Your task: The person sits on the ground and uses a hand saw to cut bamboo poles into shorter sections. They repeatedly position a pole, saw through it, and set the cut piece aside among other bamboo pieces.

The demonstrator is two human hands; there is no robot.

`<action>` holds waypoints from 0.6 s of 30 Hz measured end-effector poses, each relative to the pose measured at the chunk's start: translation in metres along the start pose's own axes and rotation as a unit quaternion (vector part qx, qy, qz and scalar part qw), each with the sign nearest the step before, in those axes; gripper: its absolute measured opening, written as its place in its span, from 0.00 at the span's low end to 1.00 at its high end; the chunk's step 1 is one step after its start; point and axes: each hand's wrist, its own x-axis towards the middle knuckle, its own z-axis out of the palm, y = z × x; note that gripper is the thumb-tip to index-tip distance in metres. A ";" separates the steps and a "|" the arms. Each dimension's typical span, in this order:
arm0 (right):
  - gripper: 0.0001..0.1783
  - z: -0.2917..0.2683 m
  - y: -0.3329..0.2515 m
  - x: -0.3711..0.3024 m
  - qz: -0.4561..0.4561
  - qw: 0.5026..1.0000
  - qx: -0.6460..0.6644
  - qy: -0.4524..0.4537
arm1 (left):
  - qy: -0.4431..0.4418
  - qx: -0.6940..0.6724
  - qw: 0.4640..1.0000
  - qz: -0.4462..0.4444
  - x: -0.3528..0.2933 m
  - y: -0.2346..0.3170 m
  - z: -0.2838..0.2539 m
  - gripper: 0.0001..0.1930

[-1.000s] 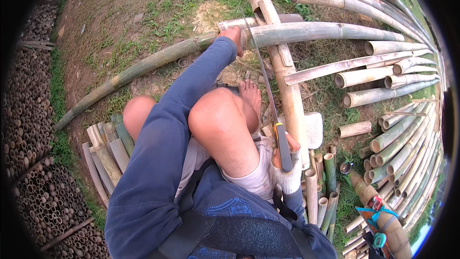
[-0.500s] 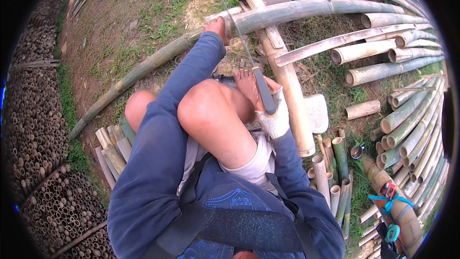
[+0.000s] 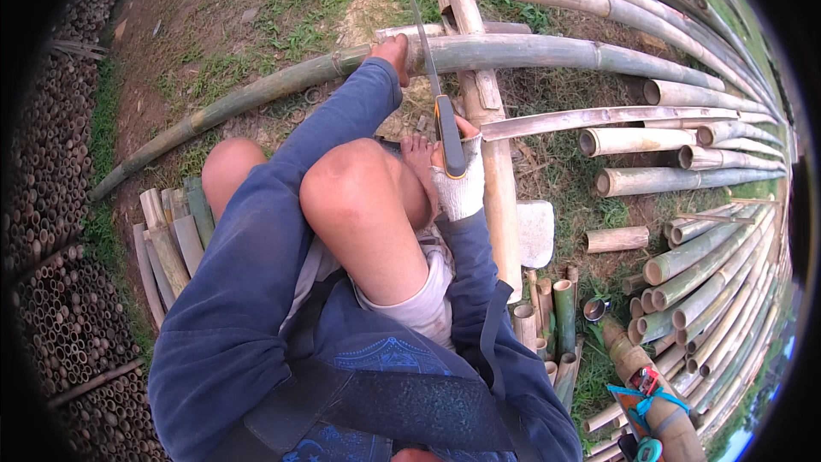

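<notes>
A long green bamboo pole (image 3: 530, 52) runs across in front of me, curving down to the left. My left hand (image 3: 392, 53) is closed over it, just left of the saw blade. In my right hand (image 3: 463, 186), which wears a white knitted glove, is a handsaw (image 3: 449, 139) with a black and orange handle. Its narrow blade lies across the pole, pointing away from me. Whether the teeth have entered the bamboo cannot be made out. Under the pole is a thick, pale bamboo support (image 3: 500, 222). My bare foot (image 3: 418, 156) rests near the saw handle.
Cut bamboo poles (image 3: 637, 141) lie along the right, with a bundled stack (image 3: 701, 274) nearer. Short upright pieces (image 3: 564, 316) stand beside my right arm. A pale block (image 3: 536, 235) sits by the support. Piled bamboo ends (image 3: 64, 171) fill the far left.
The saw and my right hand have moved forward, bringing the handle nearer the pole. My left hand stays on the bamboo. The whole view has shifted slightly.
</notes>
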 end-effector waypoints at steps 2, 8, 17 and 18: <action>0.25 -0.029 -0.019 -0.066 0.047 0.994 -0.103 -0.001 | 0.006 0.006 1.000 0.019 0.004 -0.002 -0.005 0.40; 0.24 -0.046 -0.072 -0.099 -0.036 0.981 -0.186 0.032 | 0.003 -0.004 1.000 -0.021 0.004 -0.002 0.006 0.38; 0.26 -0.008 -0.017 -0.035 0.082 0.996 -0.010 0.026 | 0.007 0.040 0.999 0.021 -0.002 -0.006 0.007 0.43; 0.22 -0.021 -0.033 -0.074 0.081 0.995 -0.006 0.052 | 0.017 0.050 0.998 0.026 0.005 -0.005 0.005 0.45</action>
